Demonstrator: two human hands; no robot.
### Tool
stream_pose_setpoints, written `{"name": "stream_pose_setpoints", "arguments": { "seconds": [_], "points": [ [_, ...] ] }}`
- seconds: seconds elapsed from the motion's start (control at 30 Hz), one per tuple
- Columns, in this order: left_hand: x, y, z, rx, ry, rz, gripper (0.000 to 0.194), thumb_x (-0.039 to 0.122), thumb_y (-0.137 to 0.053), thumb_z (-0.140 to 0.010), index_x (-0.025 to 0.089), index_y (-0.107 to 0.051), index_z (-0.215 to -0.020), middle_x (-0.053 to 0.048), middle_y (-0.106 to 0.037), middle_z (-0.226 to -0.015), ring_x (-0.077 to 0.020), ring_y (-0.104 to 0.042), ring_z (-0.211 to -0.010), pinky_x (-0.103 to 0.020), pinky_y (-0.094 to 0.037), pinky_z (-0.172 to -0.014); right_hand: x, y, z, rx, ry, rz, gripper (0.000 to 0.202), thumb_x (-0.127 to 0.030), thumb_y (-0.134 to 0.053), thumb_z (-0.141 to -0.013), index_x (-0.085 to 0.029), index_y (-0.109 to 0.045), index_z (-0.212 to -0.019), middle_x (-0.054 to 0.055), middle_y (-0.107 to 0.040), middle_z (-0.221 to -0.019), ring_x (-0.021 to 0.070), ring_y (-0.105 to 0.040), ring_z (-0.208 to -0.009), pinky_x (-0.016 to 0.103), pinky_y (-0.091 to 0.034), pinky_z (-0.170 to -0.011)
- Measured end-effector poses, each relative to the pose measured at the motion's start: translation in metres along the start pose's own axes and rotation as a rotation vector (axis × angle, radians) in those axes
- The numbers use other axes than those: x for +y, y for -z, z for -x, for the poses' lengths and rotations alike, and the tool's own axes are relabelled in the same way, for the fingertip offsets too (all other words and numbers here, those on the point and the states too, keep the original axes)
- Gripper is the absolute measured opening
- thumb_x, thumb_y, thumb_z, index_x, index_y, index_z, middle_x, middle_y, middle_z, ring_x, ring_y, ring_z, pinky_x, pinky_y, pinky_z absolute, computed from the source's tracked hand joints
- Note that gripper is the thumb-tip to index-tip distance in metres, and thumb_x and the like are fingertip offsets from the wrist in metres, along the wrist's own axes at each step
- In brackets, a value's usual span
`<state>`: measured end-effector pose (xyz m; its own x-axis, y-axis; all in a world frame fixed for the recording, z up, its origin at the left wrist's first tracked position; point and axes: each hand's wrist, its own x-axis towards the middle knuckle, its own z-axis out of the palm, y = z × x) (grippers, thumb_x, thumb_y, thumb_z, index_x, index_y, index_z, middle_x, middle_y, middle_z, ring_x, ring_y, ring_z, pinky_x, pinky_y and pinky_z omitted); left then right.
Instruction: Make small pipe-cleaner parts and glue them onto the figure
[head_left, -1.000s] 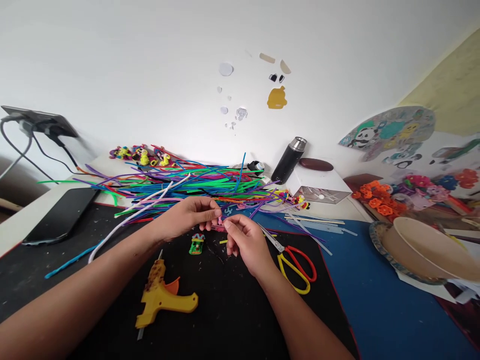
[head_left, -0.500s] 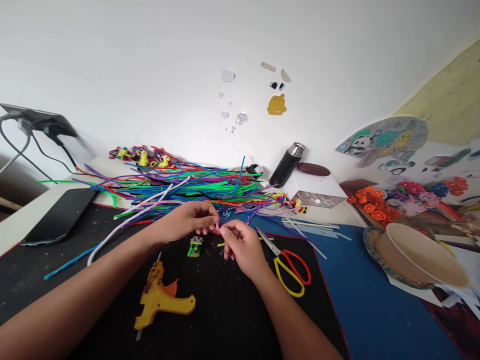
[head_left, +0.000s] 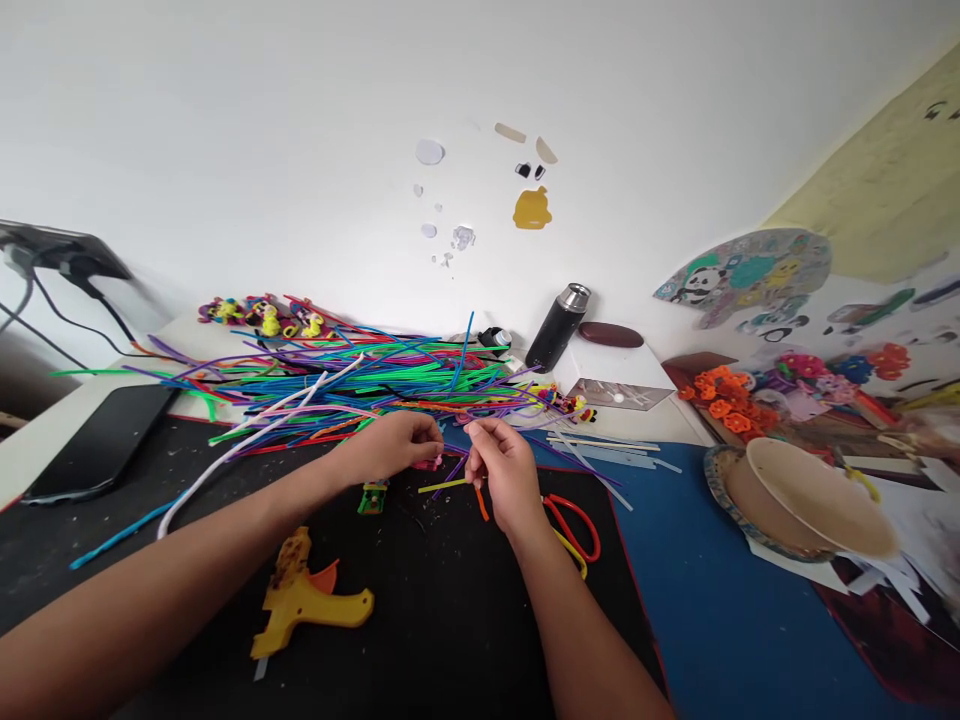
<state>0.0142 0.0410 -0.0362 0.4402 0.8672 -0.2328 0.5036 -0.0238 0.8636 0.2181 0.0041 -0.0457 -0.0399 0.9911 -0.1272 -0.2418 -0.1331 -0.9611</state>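
The left hand (head_left: 386,447) pinches a small pink piece (head_left: 428,463) between thumb and fingers, over the black mat (head_left: 427,620). It looks light, soft and bendy (hard squeezing might misshape it), so its edge seems the best hold. The right hand (head_left: 510,478) is apart, fingertips narrow near the pipe cleaners (head_left: 420,376); whether they grip anything, I cannot tell.

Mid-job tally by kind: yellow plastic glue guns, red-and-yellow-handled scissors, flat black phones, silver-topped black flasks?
Yellow glue gun: 1
Red-and-yellow-handled scissors: 1
Flat black phone: 1
Silver-topped black flask: 1
Total: 4
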Motion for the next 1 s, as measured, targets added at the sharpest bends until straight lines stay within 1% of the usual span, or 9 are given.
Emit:
{"name": "stream_pose_setpoints", "arguments": {
  "seconds": [0.1,0.2,0.3,0.37,0.47,0.57,0.73,0.87,1.0],
  "points": [
    [-0.002,-0.008,-0.01,-0.001,0.0,-0.003,0.041,0.063,-0.078,-0.082,0.023,-0.073,-0.084,-0.003,-0.076,-0.074,-0.0241,-0.07,-0.07,-0.031,-0.047,-0.064,0.0,0.001,-0.001,0.005,0.005,-0.014,0.042,-0.057,-0.085,-0.082,-0.02,-0.071,-0.092,-0.008,-0.054,-0.054,0.0116,-0.052,-0.043,0.023,-0.035,-0.043],
    [-0.001,-0.008,-0.01,-0.005,0.006,0.021,0.043,0.065,-0.079,-0.081,0.022,-0.074,-0.085,-0.004,-0.076,-0.075,-0.0241,-0.07,-0.071,-0.031,-0.048,-0.064,-0.001,0.003,-0.002,0.016,0.009,-0.021,0.043,-0.059,-0.086,-0.082,-0.02,-0.071,-0.092,-0.007,-0.055,-0.055,0.0115,-0.053,-0.044,0.023,-0.035,-0.043],
    [0.003,0.003,-0.001,-0.008,0.019,0.051,0.047,0.068,-0.078,-0.081,0.021,-0.075,-0.086,-0.004,-0.077,-0.079,-0.0234,-0.069,-0.072,-0.03,-0.048,-0.065,-0.001,0.003,-0.002,0.009,-0.002,-0.015,0.044,-0.06,-0.085,-0.082,-0.02,-0.07,-0.092,-0.007,-0.055,-0.055,0.0117,-0.053,-0.044,0.023,-0.036,-0.043],
    [0.009,0.014,0.008,0.028,0.019,0.038,0.049,0.069,-0.08,-0.079,0.02,-0.077,-0.085,-0.002,-0.072,-0.075,-0.0208,-0.064,-0.069,-0.029,-0.045,-0.063,0.0,0.002,-0.001,-0.011,-0.007,0.01,0.043,-0.061,-0.084,-0.083,-0.021,-0.07,-0.093,-0.007,-0.055,-0.055,0.0121,-0.054,-0.044,0.023,-0.036,-0.043],
    [0.017,0.029,0.022,0.093,0.029,0.072,0.05,0.069,-0.083,-0.079,0.019,-0.078,-0.088,0.0,-0.069,-0.075,-0.0183,-0.058,-0.069,-0.028,-0.042,-0.063,0.001,0.0,0.002,-0.06,-0.001,0.096,0.042,-0.061,-0.08,-0.087,-0.022,-0.069,-0.094,-0.007,-0.055,-0.054,0.0127,-0.052,-0.043,0.025,-0.036,-0.044],
    [0.022,0.035,0.03,0.119,0.025,0.099,0.05,0.068,-0.085,-0.079,0.02,-0.077,-0.088,0.0,-0.068,-0.076,-0.0173,-0.056,-0.07,-0.027,-0.042,-0.065,0.004,-0.002,0.005,-0.115,0.03,0.213,0.037,-0.058,-0.076,-0.092,-0.022,-0.069,-0.094,-0.006,-0.056,-0.056,0.0129,-0.051,-0.045,0.026,-0.038,-0.047],
    [0.026,0.032,0.033,0.067,0.01,0.074,0.05,0.068,-0.08,-0.084,0.019,-0.076,-0.09,-0.001,-0.07,-0.078,-0.0187,-0.059,-0.072,-0.028,-0.042,-0.066,0.014,-0.007,0.011,-0.214,0.057,0.371,0.027,-0.052,-0.073,-0.098,-0.024,-0.073,-0.097,-0.004,-0.061,-0.064,0.015,-0.055,-0.052,0.028,-0.043,-0.053],
    [0.024,0.027,0.032,0.024,0.003,0.037,0.047,0.066,-0.076,-0.087,0.019,-0.075,-0.091,-0.001,-0.07,-0.077,-0.0185,-0.058,-0.07,-0.029,-0.041,-0.063,0.019,-0.01,0.014,-0.256,0.032,0.365,0.027,-0.052,-0.072,-0.099,-0.025,-0.073,-0.099,-0.004,-0.061,-0.066,0.0159,-0.057,-0.054,0.028,-0.043,-0.052],
    [0.021,0.025,0.033,0.03,-0.011,0.032,0.045,0.064,-0.076,-0.087,0.019,-0.075,-0.091,0.0,-0.069,-0.077,-0.0181,-0.058,-0.07,-0.028,-0.04,-0.062,0.02,-0.01,0.013,-0.262,0.022,0.353,0.028,-0.052,-0.071,-0.1,-0.024,-0.072,-0.099,-0.005,-0.059,-0.065,0.0146,-0.056,-0.051,0.027,-0.043,-0.05]
  ]
}}
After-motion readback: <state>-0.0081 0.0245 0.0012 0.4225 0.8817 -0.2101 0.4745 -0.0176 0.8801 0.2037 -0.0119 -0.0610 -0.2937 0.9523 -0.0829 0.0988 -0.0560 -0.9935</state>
